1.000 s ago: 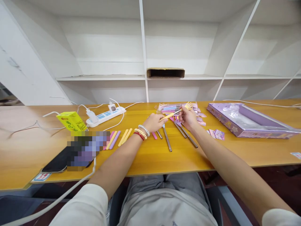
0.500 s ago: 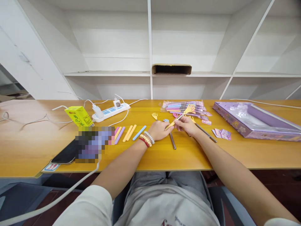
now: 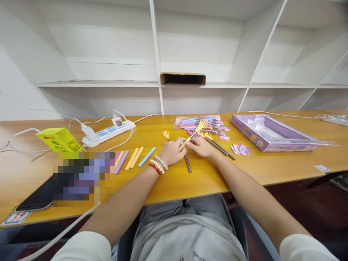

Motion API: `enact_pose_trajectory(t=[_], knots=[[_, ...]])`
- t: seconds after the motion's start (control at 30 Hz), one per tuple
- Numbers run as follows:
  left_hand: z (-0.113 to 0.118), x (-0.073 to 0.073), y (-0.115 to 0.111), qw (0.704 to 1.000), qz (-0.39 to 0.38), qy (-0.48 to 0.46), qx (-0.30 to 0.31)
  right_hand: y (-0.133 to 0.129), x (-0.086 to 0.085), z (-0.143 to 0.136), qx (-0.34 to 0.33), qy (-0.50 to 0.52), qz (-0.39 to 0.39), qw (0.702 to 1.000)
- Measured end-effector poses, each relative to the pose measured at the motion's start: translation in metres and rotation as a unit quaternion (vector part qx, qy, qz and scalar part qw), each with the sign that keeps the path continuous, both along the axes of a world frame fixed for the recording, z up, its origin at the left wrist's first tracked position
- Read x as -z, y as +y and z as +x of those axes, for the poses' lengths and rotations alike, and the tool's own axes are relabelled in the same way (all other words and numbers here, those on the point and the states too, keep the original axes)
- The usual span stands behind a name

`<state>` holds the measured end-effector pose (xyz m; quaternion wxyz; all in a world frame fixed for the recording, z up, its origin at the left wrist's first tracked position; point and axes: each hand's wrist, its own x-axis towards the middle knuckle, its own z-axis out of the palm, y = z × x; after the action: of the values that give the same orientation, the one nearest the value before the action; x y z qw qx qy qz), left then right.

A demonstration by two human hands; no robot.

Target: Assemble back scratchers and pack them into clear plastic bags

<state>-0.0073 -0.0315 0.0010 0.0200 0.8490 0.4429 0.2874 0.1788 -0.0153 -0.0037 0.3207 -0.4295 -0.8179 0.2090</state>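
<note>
My left hand (image 3: 174,151) is closed round the yellow handle of a yellow hand-shaped scratcher (image 3: 201,125), whose head points up and to the right. Close beside it, my right hand (image 3: 200,145) has its thumb and fingers near the metal rod; whether it grips anything is hidden. Another scratcher with a yellow head (image 3: 166,135) lies behind my left hand. A bare metal rod (image 3: 188,164) sticks out below the hands. More scratchers with dark metal rods (image 3: 221,148) lie right of my right hand. Yellow handle sleeves (image 3: 134,158) and a blue sleeve (image 3: 147,156) lie to the left.
Bagged scratchers (image 3: 201,120) lie at the back. To the right are small cards (image 3: 240,149) and a purple box (image 3: 288,146). A power strip (image 3: 108,134), a yellow-green carton (image 3: 60,140) and a dark phone (image 3: 35,195) are on the left. An open cardboard box (image 3: 183,79) sits on the shelf.
The camera view has turned to the right. My right hand has shifted from the held scratcher's rod toward its handle, uncovering more of the scratchers lying behind.
</note>
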Motion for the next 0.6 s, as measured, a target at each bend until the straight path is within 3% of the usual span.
enact_pose_trajectory(t=[0.2,0.4,0.5,0.6], knots=[[-0.002,-0.005,0.0,0.998,-0.028,0.033,-0.045,-0.003,0.001,0.002,0.02,-0.018,-0.003,1.0],[-0.004,-0.005,0.005,0.995,-0.038,0.028,-0.084,0.001,-0.002,0.01,0.048,0.004,0.092,0.995],[-0.007,-0.004,0.009,0.992,-0.052,0.011,-0.117,0.007,-0.021,0.029,0.146,0.004,0.124,0.982],[-0.01,-0.005,0.011,0.988,-0.098,-0.009,-0.119,0.015,-0.047,0.07,0.302,-0.045,0.108,0.946]])
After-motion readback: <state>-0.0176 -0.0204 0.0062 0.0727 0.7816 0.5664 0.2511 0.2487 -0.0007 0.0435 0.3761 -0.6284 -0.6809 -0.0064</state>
